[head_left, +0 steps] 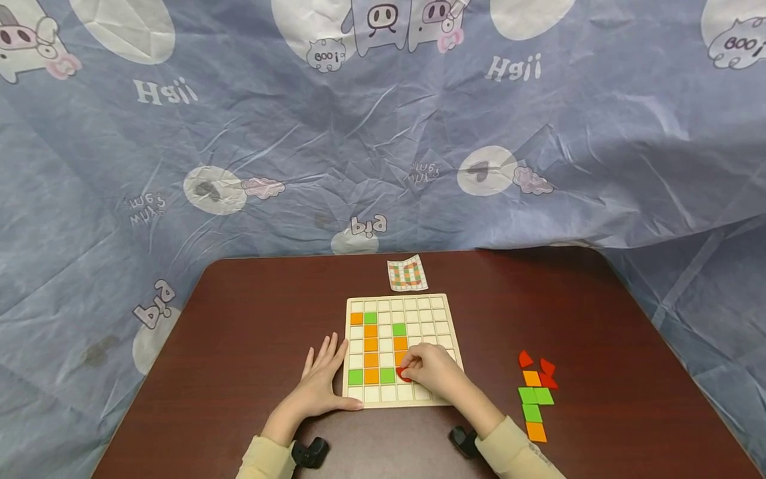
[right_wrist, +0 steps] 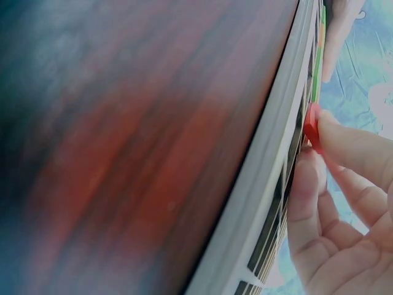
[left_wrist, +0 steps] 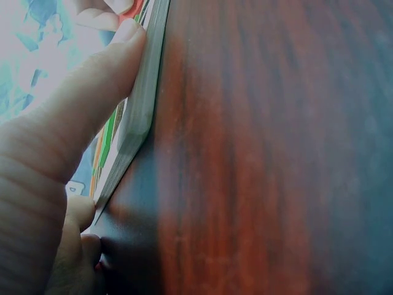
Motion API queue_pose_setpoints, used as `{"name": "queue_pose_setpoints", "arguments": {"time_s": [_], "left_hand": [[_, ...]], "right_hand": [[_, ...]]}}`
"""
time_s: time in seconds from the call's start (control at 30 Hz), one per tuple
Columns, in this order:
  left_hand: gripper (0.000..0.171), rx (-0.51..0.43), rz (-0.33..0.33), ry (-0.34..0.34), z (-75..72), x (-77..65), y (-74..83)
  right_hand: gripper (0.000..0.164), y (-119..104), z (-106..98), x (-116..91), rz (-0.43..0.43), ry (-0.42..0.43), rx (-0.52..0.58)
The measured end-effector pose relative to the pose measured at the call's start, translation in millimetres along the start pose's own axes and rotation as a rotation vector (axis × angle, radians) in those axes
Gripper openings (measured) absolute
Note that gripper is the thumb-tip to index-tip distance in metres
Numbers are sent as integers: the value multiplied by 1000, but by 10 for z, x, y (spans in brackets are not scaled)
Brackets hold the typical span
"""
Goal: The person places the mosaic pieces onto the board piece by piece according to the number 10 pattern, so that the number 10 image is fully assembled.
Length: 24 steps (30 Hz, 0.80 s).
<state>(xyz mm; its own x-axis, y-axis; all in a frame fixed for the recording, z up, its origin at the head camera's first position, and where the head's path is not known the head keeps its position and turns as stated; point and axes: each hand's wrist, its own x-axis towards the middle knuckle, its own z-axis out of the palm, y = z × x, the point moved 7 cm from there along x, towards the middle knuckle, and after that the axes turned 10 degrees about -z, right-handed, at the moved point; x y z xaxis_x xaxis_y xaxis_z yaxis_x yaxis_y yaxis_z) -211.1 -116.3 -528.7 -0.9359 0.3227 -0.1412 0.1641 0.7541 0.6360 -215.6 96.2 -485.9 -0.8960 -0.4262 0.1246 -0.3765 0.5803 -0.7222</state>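
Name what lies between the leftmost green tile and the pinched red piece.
An orange tile, then another green tile, side by side, in the head view.

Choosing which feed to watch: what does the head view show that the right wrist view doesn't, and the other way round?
Head only: the card beyond the board and the loose tiles at the right.
Right wrist only: the palm side of the right hand, seen low and close.
Both: the board, the red piece pinched in the right hand, part of the left hand, table and cloth.
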Motion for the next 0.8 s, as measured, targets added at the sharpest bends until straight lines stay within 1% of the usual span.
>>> {"name": "queue_pose_setpoints", "arguments": {"time_s": [0.13,0.27,0.4,0.6,0.8], "left_hand": [[126,17,-30,-10,-1,10,-12],[126,32,-48,-21,5,20,-20],[127,40,-53,-25,6,27,-23],[127,39,-59,-25,13,36,-32],[127,39,-57,-22,23,31,-34]], "right_hand": [[11,-22,-15,12,-8,17,-62],[13,-26,-16,6,9,27,-83],[13,-48,-16,-8,2,40,-93],[17,-89,-8,-25,-27,43,-145],[19,-88,-4,-39,-16,62,-153]]}}
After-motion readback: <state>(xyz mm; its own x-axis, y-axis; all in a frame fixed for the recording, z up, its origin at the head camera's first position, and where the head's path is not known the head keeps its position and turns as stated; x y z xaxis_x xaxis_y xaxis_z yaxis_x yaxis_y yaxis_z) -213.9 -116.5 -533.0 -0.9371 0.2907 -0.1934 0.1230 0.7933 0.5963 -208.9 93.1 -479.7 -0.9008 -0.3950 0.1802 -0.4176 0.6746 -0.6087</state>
